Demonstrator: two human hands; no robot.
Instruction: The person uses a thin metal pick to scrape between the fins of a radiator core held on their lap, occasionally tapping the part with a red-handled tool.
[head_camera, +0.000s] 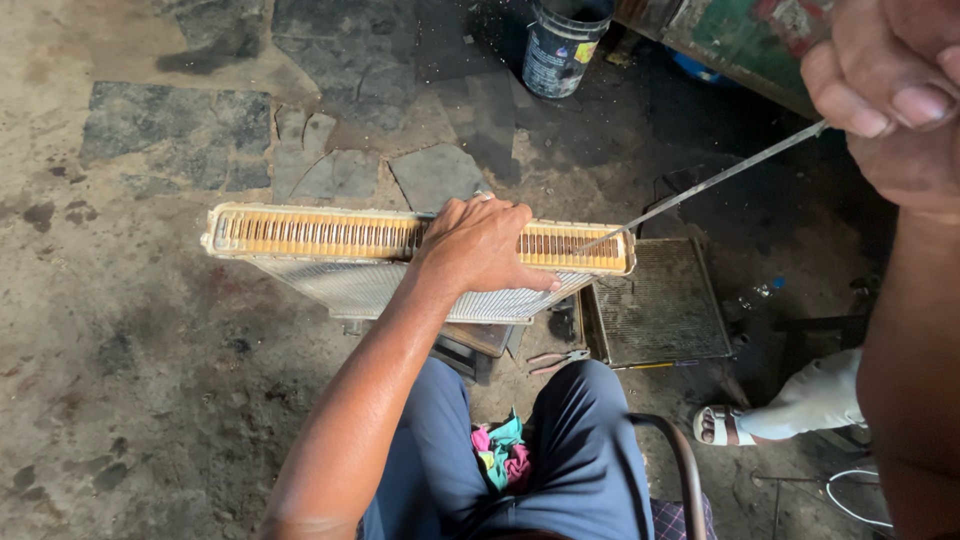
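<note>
A radiator core (330, 250) stands on edge on the floor, its open top showing rows of orange-brown tube slots. My left hand (478, 243) lies over that top edge and grips it. Up close to the camera, my right hand (885, 75) pinches a long thin metal rod (700, 185). The rod slants down to the left, and its tip sits in the tube slots near the radiator's right end (590, 245).
A second, darker radiator core (660, 305) lies flat to the right. Pliers (555, 358) rest on the floor by my knees, with a coloured rag (502, 455) between my legs. A paint bucket (562, 45) stands at the back. Another person's sandalled foot (725, 425) is at right.
</note>
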